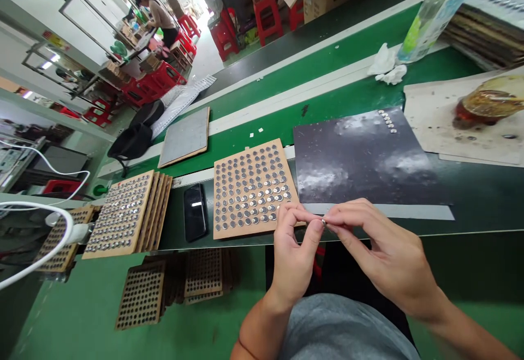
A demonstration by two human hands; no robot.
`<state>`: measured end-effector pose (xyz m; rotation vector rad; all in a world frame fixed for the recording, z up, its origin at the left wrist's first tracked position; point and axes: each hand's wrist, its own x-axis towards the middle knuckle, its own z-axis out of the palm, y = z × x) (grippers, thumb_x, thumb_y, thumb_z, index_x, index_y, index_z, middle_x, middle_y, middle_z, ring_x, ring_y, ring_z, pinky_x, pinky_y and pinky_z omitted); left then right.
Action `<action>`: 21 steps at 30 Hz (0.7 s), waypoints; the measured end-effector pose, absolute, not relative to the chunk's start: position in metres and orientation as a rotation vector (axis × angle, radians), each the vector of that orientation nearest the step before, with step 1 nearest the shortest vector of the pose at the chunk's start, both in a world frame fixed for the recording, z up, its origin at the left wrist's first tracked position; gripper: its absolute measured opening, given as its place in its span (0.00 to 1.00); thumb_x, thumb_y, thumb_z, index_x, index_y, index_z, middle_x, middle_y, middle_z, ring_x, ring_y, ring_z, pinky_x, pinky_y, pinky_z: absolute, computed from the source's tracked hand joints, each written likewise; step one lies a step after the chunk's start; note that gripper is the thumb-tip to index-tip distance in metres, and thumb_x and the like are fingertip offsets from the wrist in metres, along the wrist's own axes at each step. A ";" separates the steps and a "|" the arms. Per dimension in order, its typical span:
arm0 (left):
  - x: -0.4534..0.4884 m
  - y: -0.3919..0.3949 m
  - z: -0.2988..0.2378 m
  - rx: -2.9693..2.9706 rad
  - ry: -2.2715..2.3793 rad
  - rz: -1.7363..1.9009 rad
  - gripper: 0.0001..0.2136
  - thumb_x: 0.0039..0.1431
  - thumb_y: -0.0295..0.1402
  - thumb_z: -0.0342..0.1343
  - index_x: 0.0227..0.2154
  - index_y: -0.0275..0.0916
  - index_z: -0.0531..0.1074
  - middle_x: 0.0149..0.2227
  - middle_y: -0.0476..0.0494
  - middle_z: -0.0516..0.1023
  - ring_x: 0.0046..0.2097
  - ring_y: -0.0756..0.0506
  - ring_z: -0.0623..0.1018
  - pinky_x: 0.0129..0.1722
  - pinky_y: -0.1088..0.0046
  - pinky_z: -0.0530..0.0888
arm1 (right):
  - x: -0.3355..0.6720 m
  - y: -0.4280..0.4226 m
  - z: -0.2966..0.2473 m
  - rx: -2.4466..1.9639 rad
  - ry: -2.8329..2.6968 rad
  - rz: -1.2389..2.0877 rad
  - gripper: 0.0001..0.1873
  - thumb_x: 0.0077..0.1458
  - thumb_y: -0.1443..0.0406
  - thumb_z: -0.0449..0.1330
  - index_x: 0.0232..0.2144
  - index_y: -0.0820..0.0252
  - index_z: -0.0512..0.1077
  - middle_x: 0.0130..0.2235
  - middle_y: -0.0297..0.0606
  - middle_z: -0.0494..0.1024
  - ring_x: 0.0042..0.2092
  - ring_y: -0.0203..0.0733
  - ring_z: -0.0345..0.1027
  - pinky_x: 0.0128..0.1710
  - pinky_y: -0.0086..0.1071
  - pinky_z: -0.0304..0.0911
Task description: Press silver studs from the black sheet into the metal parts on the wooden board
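Note:
My left hand (295, 251) and my right hand (379, 253) meet fingertip to fingertip just over the bench's front edge. Between them is a small shiny metal piece (323, 222), pinched by both; its exact kind is too small to make out. Behind my left hand lies a square brown board (220, 228) set with rows of round dark discs, some of them topped with a bright metal bit. To its right is a dark glossy sheet (360, 158), with a short row of small shiny pieces (387, 122) near its far right corner.
A black phone (195, 212) lies left of the board. Stacked boards of discs (123, 215) stand farther left. A bowl of brown liquid (487, 103) sits on cardboard at right, near crumpled tissue (387, 65) and a plastic bottle (434, 16). A person (158, 16) sits in the background.

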<state>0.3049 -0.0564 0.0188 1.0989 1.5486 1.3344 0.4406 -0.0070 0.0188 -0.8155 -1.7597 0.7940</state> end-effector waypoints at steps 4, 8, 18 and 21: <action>0.310 -0.056 0.023 1.184 1.618 1.363 0.14 0.69 0.44 0.51 0.31 0.40 0.67 0.36 0.46 0.66 0.42 0.46 0.69 0.47 0.68 0.67 | 0.436 -0.017 0.015 -0.824 -1.714 0.749 0.13 0.59 0.75 0.61 0.40 0.51 0.75 0.38 0.33 0.81 0.40 0.39 0.76 0.42 0.34 0.73; 0.312 -0.056 0.024 1.207 1.649 1.413 0.15 0.70 0.45 0.48 0.31 0.41 0.65 0.36 0.45 0.66 0.41 0.46 0.69 0.46 0.68 0.68 | 0.434 -0.027 0.010 -0.872 -1.556 1.041 0.13 0.62 0.71 0.59 0.47 0.51 0.73 0.43 0.37 0.80 0.40 0.39 0.76 0.39 0.30 0.75; 0.319 -0.064 0.021 1.353 1.852 1.391 0.11 0.71 0.39 0.48 0.32 0.41 0.66 0.38 0.43 0.68 0.45 0.43 0.70 0.49 0.64 0.68 | 0.424 -0.035 0.014 -0.968 -1.439 0.988 0.04 0.62 0.69 0.60 0.35 0.54 0.73 0.38 0.38 0.76 0.39 0.38 0.75 0.33 0.26 0.74; 0.319 -0.064 0.018 1.368 1.847 1.399 0.12 0.71 0.39 0.47 0.32 0.41 0.67 0.38 0.43 0.68 0.45 0.43 0.69 0.49 0.64 0.68 | 0.423 -0.036 0.017 -0.956 -1.338 1.124 0.03 0.63 0.67 0.60 0.35 0.55 0.73 0.39 0.37 0.78 0.34 0.35 0.75 0.35 0.26 0.75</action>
